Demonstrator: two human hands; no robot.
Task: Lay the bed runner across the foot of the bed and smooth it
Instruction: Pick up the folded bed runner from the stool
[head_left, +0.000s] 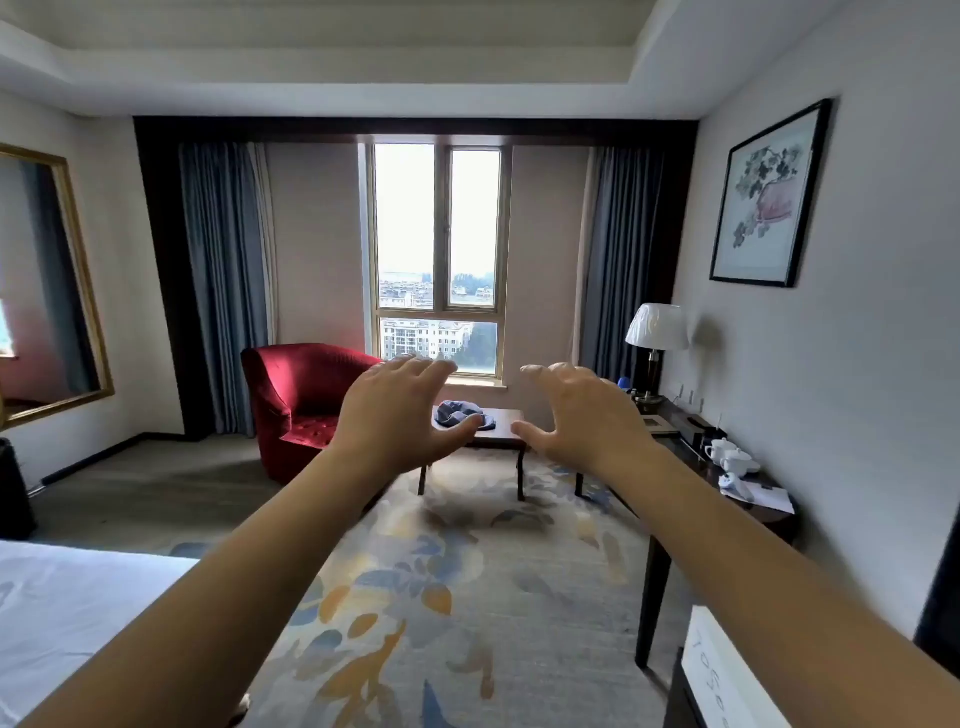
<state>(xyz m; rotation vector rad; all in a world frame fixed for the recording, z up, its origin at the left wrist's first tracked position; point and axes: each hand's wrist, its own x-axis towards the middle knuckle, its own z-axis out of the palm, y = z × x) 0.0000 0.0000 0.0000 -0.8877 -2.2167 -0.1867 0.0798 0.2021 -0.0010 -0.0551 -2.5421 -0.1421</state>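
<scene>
Hands empty, fingers spread: left hand (400, 410), right hand (582, 415). Bundled blue cloth (460, 414) at 12 o'clock on coffee table (501, 434), probably the runner: soft, light; grip both ends.

Red armchair (298, 400) beside bright window (437, 254); floral carpet (441, 597)

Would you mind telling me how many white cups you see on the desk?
2. One white cup stands on the desk along the right wall; the second cup sits beside it, nearer the camera. Others may be hidden behind them.
</scene>
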